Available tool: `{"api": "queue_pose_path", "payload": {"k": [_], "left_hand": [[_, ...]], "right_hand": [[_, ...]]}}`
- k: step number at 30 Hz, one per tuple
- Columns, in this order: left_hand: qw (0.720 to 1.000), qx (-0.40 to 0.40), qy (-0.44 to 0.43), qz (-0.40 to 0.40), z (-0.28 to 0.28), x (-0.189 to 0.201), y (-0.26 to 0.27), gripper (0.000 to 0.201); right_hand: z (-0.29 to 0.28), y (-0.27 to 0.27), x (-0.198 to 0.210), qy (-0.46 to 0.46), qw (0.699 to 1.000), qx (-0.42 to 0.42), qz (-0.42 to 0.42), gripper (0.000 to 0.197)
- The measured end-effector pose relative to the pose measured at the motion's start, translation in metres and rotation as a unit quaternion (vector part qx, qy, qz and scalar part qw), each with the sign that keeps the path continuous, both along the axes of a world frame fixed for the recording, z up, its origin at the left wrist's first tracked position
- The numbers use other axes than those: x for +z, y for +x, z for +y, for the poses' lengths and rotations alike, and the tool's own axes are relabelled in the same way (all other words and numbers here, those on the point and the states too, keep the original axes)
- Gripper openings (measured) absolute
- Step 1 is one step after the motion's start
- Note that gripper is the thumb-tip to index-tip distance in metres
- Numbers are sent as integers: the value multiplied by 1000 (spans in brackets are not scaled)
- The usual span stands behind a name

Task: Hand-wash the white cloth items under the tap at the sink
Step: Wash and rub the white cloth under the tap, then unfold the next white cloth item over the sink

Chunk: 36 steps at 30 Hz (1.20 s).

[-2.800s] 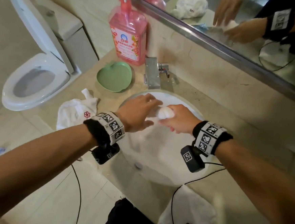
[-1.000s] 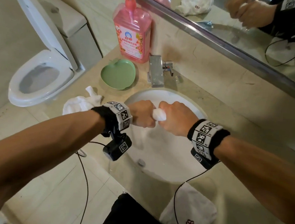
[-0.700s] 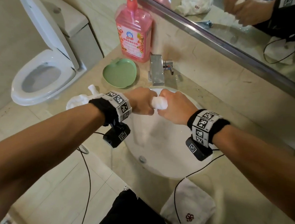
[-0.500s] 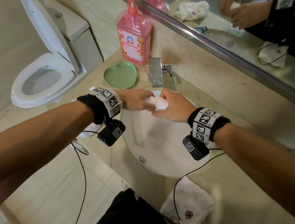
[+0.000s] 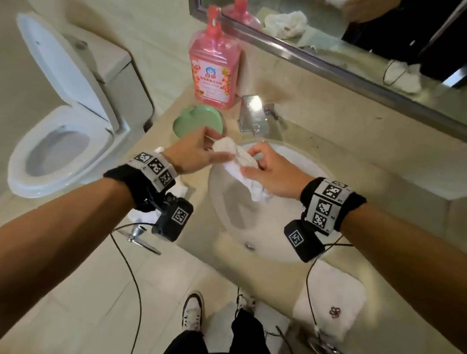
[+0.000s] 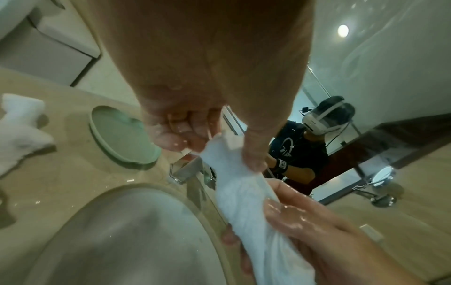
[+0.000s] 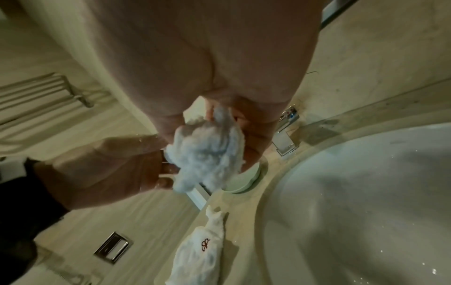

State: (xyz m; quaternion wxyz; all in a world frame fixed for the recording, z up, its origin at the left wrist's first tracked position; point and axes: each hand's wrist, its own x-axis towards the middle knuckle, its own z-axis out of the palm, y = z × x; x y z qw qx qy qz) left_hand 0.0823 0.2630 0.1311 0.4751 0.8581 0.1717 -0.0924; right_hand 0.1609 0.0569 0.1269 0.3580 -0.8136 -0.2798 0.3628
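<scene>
Left hand and right hand: two, each pinching one end of one wet white cloth stretched between them above the sink. Left to right: one toilet; one crumpled white cloth on the counter; one green dish; one pink soap bottle; one tap; one folded white cloth with a red emblem.

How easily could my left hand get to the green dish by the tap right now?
Probably yes. The left hand hangs just in front of the green dish with nothing between them, but its grip holds the white cloth, which would have to be let go first.
</scene>
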Motion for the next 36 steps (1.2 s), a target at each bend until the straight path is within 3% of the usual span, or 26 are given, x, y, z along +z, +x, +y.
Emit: {"api": "queue_pose_path", "payload": {"k": [3,5,7,10,12,15,19,21,24,28,32,34,36], "left_hand": [[998,-2,-2,61,0,4,-14,62],[991,-31,-72,106,-4,4,-25,56],[981,-28,-166,93,-10,1,-35,43],[944,23,-323,60,-18,-1,-45,33],[931,62,-357,55,-19,-2,-48,33],[921,121,-366,63,-19,-4,-49,24],[924,138,-352,61,-24,-8,-46,34],[932,130,-335,50,-28,-11,-44,27],[937,168,-304,27,-28,-20,-40,27],[915,228,-325,68,-24,-26,-35,36],[943,190,-258,85,-36,-28,-34,41],[946,164,-272,68,-44,-22,-35,35],[944,129,-299,48,-51,-18,-35,47]], "right_hand": [[10,-26,1,34,996,-81,17,17],[16,-42,0,56,990,-127,27,10],[20,-54,-4,67,985,-158,33,10],[19,-64,-7,73,978,-188,52,10],[13,-62,-9,82,967,-227,83,6],[5,-60,-11,83,952,-276,106,8],[6,-62,-15,97,944,-281,140,10],[6,-62,-17,111,938,-283,167,9],[-1,-58,-19,86,949,-279,120,24],[-20,-52,-18,123,940,-285,139,55],[-42,-57,-8,108,964,-211,119,37],[-57,-63,-4,94,963,-222,116,38],[-75,-70,1,72,962,-243,106,38]]}}
